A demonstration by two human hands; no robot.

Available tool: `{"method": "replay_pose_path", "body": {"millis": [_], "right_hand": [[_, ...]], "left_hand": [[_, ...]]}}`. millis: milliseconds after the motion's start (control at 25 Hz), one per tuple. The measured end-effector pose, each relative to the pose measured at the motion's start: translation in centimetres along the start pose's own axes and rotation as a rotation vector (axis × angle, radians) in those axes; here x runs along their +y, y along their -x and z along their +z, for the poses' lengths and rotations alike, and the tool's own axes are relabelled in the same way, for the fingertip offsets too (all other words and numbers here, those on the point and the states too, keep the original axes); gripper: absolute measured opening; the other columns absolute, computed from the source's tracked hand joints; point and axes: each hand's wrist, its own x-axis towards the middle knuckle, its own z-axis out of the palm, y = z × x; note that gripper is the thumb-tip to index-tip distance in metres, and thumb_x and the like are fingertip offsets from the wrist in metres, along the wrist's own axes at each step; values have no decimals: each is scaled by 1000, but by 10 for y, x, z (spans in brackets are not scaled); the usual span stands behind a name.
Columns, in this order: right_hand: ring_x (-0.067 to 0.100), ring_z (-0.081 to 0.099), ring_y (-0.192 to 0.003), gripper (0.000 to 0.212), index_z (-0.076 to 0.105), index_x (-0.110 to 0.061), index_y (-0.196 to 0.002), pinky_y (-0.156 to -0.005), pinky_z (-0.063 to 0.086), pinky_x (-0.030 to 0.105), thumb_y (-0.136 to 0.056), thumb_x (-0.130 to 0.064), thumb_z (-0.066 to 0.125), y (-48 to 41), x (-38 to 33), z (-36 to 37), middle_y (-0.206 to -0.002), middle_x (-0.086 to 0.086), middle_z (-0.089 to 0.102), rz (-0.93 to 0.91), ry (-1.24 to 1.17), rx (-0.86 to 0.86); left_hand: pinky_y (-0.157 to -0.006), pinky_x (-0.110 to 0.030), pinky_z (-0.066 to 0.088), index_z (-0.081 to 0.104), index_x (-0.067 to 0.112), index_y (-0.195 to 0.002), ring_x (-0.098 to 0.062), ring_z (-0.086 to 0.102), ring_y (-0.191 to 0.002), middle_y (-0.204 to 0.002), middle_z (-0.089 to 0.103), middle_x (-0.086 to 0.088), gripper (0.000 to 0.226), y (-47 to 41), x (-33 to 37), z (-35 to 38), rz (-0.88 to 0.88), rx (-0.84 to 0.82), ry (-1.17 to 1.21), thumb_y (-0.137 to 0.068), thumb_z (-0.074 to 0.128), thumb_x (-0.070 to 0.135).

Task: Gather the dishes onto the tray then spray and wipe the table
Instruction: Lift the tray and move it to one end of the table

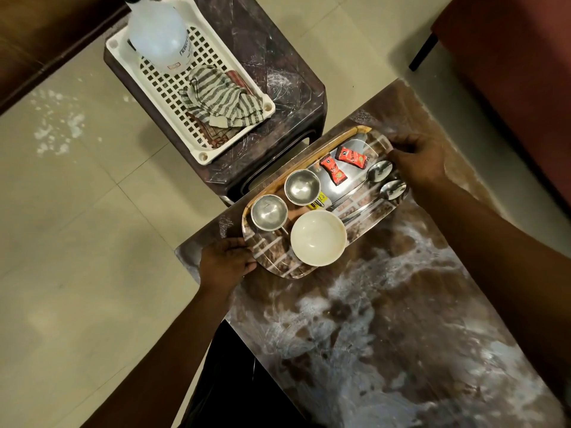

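A patterned oval tray [279, 267] lies at the far left corner of the brown marbled table [386, 319]. On it stand a white bowl [318, 237] and two small steel bowls [268, 212] [302, 186]. Two spoons [375, 173] [391, 190] and two red sachets [332, 169] [352, 156] lie beside them. My left hand [227, 262] grips the tray's near end. My right hand [415, 160] grips its far end. A clear spray bottle [159, 35] and a striped cloth [221, 98] lie in a white basket [197, 149].
The basket rests on a dark plastic stool [278, 72] just beyond the table's corner. A red-brown sofa [509, 72] stands at the right, a dark wooden edge at the upper left. Pale floor tiles [77, 227] spread to the left.
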Motion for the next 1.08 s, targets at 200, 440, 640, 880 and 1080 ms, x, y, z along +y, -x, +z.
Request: {"method": "replay_pose_path", "body": {"millis": [200,440,640,880,1080], "right_hand": [[31,77,-100,27,76,-15,-122,-87,64,58,-96,-14,71,34,-5,-1,-120,5,77,-125,67,39],[19,67,-122,26,76,-22,-122,-105,56,50,-96,-17,72,141,-28,8,-128,-3,72,-234,-27,-30],[6,63,-116,27,73,-32,-114,-101,57,43,-93,-14,71,255,-51,16,-125,-10,69,-340,-96,-108],[9,73,-105,19,79,-19,-117,-92,62,40,-99,-15,73,354,-72,41,-118,-6,77,-235,-167,-69],[11,73,-107,19,78,-22,-119,-93,60,34,-100,-20,73,396,-107,89,-119,-7,77,-155,-107,-16]], "left_hand": [[-50,-18,58,62,6,-95,-4,70,-47,-54,74,3,22,23,23,-10,119,-15,-39,-103,56,-14],[-90,-48,65,79,9,-108,-30,79,-91,-97,81,-10,15,102,77,-35,398,74,-391,-92,80,10],[-74,-27,62,80,23,-98,-15,78,-84,-97,82,1,13,161,113,-68,537,30,-481,-93,81,12],[-77,-30,58,79,27,-96,7,73,-75,-84,81,17,15,196,131,-124,551,-126,-509,-95,81,13],[-97,-52,64,81,23,-104,-15,76,-94,-102,82,4,12,176,184,-208,557,-186,-510,-95,81,15]]}}
